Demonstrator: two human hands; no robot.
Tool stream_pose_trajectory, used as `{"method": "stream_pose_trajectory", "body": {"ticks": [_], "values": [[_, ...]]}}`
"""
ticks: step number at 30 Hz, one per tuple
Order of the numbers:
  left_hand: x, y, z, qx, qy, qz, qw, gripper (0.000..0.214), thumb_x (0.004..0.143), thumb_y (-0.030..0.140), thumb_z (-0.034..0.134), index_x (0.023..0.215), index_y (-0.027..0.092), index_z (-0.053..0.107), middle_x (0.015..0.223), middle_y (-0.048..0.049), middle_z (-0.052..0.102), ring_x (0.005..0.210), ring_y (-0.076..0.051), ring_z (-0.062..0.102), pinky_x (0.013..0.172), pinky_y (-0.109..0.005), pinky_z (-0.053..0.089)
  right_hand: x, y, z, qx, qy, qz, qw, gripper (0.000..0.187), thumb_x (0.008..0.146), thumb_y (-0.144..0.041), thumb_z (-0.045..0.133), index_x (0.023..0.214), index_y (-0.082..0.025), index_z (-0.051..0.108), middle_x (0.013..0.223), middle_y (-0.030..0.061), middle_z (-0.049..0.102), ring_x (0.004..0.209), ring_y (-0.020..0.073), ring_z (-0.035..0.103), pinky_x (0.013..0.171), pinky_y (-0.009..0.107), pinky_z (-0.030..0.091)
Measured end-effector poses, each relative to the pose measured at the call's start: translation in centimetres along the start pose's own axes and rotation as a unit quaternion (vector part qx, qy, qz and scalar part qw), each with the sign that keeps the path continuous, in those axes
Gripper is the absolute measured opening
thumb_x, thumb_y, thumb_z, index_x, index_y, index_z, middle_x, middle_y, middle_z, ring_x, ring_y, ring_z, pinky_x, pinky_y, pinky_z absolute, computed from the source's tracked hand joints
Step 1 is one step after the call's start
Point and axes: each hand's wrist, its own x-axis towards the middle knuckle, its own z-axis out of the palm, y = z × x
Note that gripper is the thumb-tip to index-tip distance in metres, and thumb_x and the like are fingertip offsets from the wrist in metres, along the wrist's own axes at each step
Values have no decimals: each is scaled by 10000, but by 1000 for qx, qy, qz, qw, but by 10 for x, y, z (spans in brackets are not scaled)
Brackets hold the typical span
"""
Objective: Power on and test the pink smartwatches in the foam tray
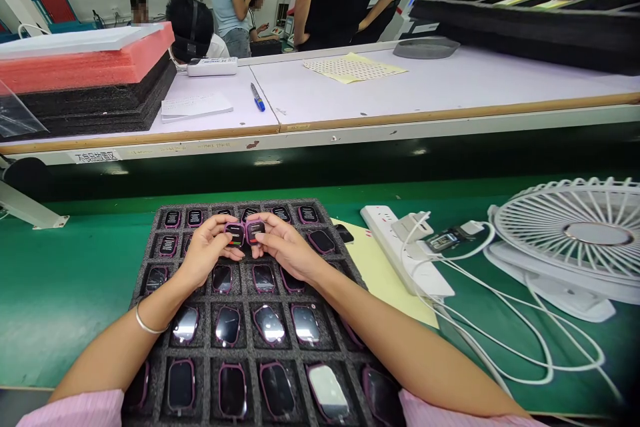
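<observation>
My left hand (213, 247) grips a purple-rimmed smartwatch (235, 234), its thumb on the lit screen. A second smartwatch (255, 232) of the same look is pinched in my right hand (283, 245), thumb on its screen too. Both watches are held side by side over a black foam tray (204, 351). Each visible cell of the tray mostly holds one such watch without a strap. Several in the far rows show lit text, like this watch (169, 245); nearer ones are dark, such as this watch (233, 391). My hands and forearms hide some cells.
Right of the tray lie a yellow sheet (373, 263), a white power strip (400, 247) with cables, and a white fan (575, 233). Behind, a raised shelf (280, 90) carries foam sheets (85, 73), a pen (257, 97) and stacked trays (530, 20). Several people are beyond it.
</observation>
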Motion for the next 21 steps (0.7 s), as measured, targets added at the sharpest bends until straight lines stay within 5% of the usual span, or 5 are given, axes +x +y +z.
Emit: {"method": "stream_pose_trajectory", "body": {"ticks": [16, 21], "values": [[2, -2, 0, 17, 4, 8, 1000, 438, 724, 299, 690, 1127, 175, 571, 957, -37, 640, 617, -160, 691, 630, -301, 577, 0, 1, 1, -8, 11, -14, 1000, 377, 771, -277, 749, 1112, -214, 603, 839, -5, 634, 624, 136, 600, 616, 284, 447], [-14, 26, 10, -12, -36, 55, 998, 501, 678, 180, 773, 1140, 201, 582, 1006, -53, 641, 714, -130, 650, 649, -236, 530, 2, -1, 3, 2, 10, -29, 1000, 459, 771, -291, 772, 1183, -221, 583, 904, 21, 651, 708, 157, 632, 658, 282, 482]]}}
